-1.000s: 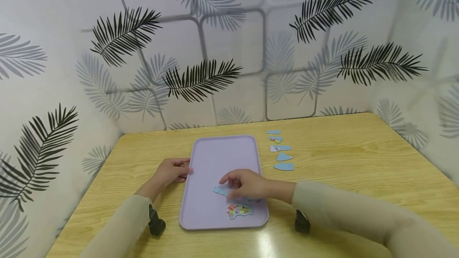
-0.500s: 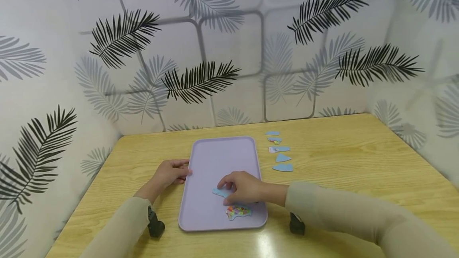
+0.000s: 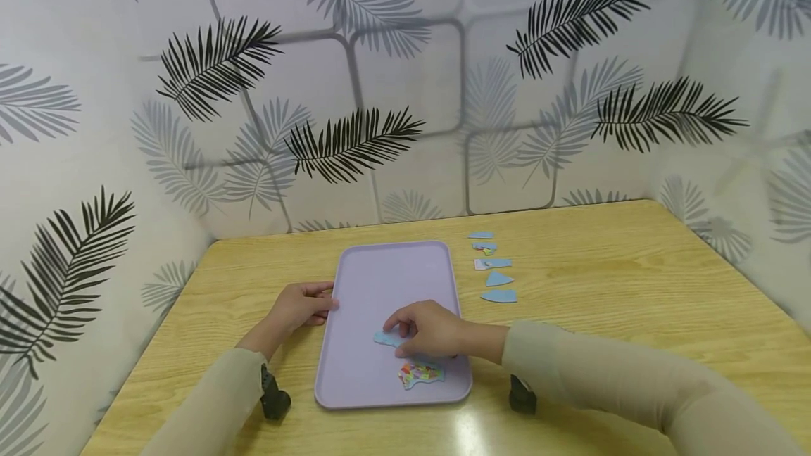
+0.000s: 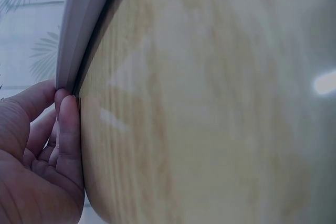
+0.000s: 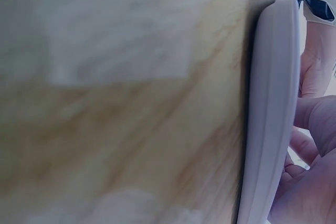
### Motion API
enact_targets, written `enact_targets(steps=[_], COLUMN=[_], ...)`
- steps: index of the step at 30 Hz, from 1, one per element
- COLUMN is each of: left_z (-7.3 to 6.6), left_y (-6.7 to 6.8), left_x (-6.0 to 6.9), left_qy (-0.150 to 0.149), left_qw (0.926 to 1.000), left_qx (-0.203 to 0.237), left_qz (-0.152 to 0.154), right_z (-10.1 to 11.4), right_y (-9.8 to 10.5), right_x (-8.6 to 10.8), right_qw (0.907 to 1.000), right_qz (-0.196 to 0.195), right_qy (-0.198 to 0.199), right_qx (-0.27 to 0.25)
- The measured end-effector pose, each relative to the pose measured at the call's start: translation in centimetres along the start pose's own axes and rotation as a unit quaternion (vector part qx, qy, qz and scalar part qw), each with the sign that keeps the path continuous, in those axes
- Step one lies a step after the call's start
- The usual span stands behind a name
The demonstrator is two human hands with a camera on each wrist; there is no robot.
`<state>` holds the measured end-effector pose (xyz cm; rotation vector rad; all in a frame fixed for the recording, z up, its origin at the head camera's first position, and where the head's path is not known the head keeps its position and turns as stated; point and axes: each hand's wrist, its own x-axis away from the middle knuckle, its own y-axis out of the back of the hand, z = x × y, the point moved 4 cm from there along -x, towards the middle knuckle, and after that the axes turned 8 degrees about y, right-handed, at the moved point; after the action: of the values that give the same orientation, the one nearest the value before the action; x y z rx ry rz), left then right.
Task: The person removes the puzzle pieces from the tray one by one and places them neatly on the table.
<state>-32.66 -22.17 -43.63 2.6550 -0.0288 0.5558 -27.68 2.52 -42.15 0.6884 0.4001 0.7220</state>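
In the head view my left hand point(image 3: 305, 303) holds the left rim of a lilac tray point(image 3: 393, 269), thumb over the edge. The left wrist view shows the fingers point(image 4: 69, 124) of that hand against the tray's outer side. Over the tray's lower right part is my right hand point(image 3: 427, 329), its thumb and fingers curled down at a flat light-blue puzzle piece point(image 3: 384, 338). Much of that piece is hidden under the hand. Just below it on the tray lies a multicoloured puzzle piece point(image 3: 421, 374). The right wrist view shows the tray's side wall, which covers the fingertips.
To the right of the tray, several light-blue puzzle pieces point(image 3: 499, 295) lie in a column on the wooden table point(image 3: 602, 280). A leaf-patterned wall covering point(image 3: 405, 76) stands behind the table's back edge.
My right hand has come down slightly onto the light-blue piece and then stayed nearly still. The left hand keeps its hold on the tray's rim.
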Motion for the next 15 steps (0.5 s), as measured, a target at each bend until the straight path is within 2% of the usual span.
enact_targets(steps=[15], left_z=[0.02], left_y=[0.05], left_x=[0.05], left_qy=[-0.003], left_qw=[1.0000], left_qx=[-0.002], left_qz=[0.000], right_z=[0.19], right_y=[0.07], right_x=[-0.09], right_qw=[0.9998], right_qz=[-0.004], right_qy=[-0.016], right_qx=[-0.013])
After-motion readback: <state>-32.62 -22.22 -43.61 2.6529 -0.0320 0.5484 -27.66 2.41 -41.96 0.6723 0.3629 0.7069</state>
